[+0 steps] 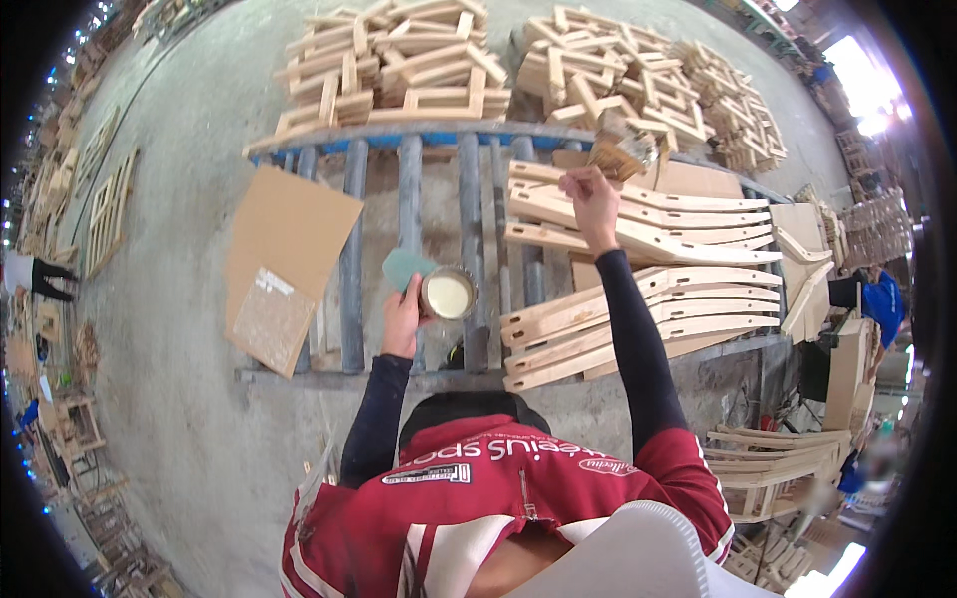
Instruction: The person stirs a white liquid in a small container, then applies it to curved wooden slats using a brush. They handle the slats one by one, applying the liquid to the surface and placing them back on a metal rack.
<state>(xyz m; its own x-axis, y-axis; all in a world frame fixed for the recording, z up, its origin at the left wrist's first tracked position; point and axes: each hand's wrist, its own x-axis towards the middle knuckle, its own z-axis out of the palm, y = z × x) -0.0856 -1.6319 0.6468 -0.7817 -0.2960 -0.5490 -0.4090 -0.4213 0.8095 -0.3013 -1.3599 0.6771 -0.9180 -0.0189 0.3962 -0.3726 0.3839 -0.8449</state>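
My left hand (402, 324) is closed round a small round cup (431, 299) of cream-coloured liquid. A flat teal piece (404, 266) juts out beside the cup, next to my fingertips; its kind is unclear. My right arm reaches away over the curved wooden slats (688, 249), which lie in two groups with slots along their edges. At the far side my right hand (590, 199) has its fingers pinched together; what they hold, if anything, is too small to make out. Just beyond it stands an open container (626, 149) that seems to have small wooden pieces in it.
A roller conveyor (410, 189) with gaps between its rollers carries the slats. Cardboard (299, 224) with a smaller sheet (271, 319) lies across its left end. Stacked wooden frames (399, 60) stand beyond it, with more stacks (638, 80) farther right. Curved wooden parts (778, 463) are piled near right.
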